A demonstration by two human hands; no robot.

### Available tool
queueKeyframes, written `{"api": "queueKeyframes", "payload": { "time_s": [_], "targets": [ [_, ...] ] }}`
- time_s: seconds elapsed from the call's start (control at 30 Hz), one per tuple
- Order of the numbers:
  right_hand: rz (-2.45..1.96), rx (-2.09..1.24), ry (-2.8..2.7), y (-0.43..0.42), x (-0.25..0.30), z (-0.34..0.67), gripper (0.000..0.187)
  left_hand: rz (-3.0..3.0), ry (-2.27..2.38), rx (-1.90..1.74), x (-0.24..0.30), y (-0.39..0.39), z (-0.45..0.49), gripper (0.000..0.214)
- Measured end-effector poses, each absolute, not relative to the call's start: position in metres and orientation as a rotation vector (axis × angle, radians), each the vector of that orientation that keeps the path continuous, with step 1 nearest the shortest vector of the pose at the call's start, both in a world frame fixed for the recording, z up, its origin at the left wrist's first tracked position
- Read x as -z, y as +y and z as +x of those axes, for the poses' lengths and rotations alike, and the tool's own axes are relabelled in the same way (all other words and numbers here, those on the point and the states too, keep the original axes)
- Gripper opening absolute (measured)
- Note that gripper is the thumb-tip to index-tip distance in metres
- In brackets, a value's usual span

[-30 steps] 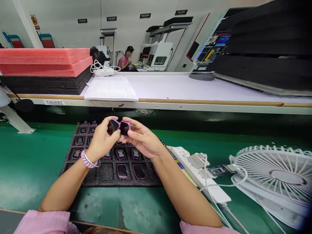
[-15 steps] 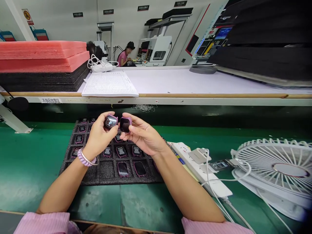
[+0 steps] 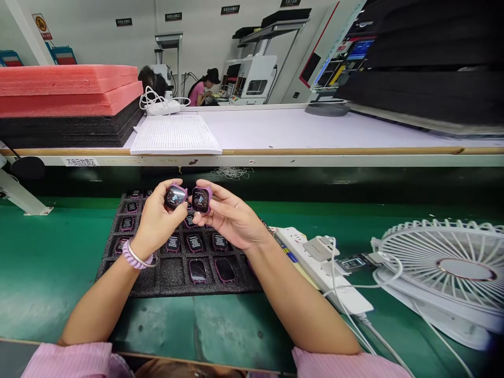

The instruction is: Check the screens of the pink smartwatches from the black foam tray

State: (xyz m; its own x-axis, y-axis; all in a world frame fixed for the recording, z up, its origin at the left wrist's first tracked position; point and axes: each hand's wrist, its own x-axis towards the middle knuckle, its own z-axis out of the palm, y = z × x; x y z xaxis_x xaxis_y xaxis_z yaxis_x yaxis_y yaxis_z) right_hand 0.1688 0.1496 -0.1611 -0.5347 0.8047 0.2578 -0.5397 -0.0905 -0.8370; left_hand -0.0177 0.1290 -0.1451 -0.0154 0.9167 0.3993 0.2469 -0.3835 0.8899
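My left hand (image 3: 157, 223) pinches a purple smartwatch body (image 3: 175, 197) with its screen lit. My right hand (image 3: 230, 218) grips a second purple watch body (image 3: 201, 200), its screen also lit. Both are held side by side, faces toward me, above a black foam tray (image 3: 173, 273). The tray lies on the green belt and holds several more purple watch bodies (image 3: 197, 270) in its pockets, some face up, some showing label backs. A purple coil band and a bangle circle my left wrist.
A white power strip (image 3: 315, 268) with plugs and cables lies right of the tray, beside a white fan (image 3: 444, 273) laid flat. Behind runs a raised white shelf with a printed sheet (image 3: 175, 134), pink foam slabs (image 3: 66, 89) and black foam stacks. A person sits far back.
Both watch screens were dark a second ago; the left one lit first, then the right. My hands stayed together above the tray, tilting the faces slightly toward me.
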Motion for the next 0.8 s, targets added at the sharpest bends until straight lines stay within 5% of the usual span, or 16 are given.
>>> {"api": "queueKeyframes", "payload": {
  "time_s": [0.8],
  "targets": [
    [-0.368, -1.722, -1.229, 0.1462, 0.1604, 0.1674, 0.048, 1.676, 1.268, -1.467, 0.145, 0.1285, -0.017, 0.05]
  ]
}}
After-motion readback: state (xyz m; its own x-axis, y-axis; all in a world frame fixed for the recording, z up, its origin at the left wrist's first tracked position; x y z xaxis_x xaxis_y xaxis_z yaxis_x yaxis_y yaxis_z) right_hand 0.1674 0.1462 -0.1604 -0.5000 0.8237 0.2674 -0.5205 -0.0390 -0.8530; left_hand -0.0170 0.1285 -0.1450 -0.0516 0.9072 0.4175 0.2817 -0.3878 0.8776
